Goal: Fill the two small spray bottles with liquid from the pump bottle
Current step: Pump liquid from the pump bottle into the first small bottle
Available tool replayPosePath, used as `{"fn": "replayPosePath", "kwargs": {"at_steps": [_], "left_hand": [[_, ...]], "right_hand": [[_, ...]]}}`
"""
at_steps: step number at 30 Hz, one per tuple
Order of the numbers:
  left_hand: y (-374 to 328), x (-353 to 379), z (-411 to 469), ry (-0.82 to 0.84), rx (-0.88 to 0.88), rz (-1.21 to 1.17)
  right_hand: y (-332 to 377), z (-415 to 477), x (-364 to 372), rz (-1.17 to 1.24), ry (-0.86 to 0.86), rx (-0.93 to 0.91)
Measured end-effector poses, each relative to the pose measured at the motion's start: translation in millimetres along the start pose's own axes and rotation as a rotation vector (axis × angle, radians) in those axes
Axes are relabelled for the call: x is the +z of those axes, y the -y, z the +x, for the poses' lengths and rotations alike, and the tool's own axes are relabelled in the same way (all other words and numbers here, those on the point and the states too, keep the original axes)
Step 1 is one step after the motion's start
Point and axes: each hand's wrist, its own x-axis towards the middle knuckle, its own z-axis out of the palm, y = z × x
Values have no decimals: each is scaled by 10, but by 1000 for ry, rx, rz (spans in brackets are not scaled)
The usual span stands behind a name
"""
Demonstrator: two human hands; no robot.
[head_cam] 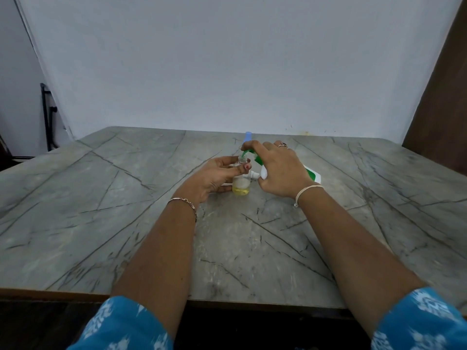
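On the grey table (101, 223) by a white wall (227, 59), left hand (214, 178) grips spray bottle (241, 186), right hand (280, 170) pump bottle (312, 175).

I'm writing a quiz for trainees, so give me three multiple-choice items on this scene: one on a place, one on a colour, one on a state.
1. The green nozzle of the pump bottle is: A at the mouth of the small spray bottle; B pointing away from it; C under it.
2. The liquid in it is: A blue; B yellow; C red.
3. That bottle is: A full; B empty; C partly filled.
A, nozzle sits at the mouth; B, a yellow pool shows; C, liquid covers only the bottom.
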Motion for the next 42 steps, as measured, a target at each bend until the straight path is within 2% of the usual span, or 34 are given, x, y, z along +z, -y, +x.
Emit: {"fn": "replayPosePath", "kwargs": {"at_steps": [24,42], "left_hand": [[-20,27,-41,-10,2,-24],[-67,48,-48,-24,-34,-5]], "right_hand": [[18,-32,-46,-24,32,9],[28,12,-31,48,33,21]]}}
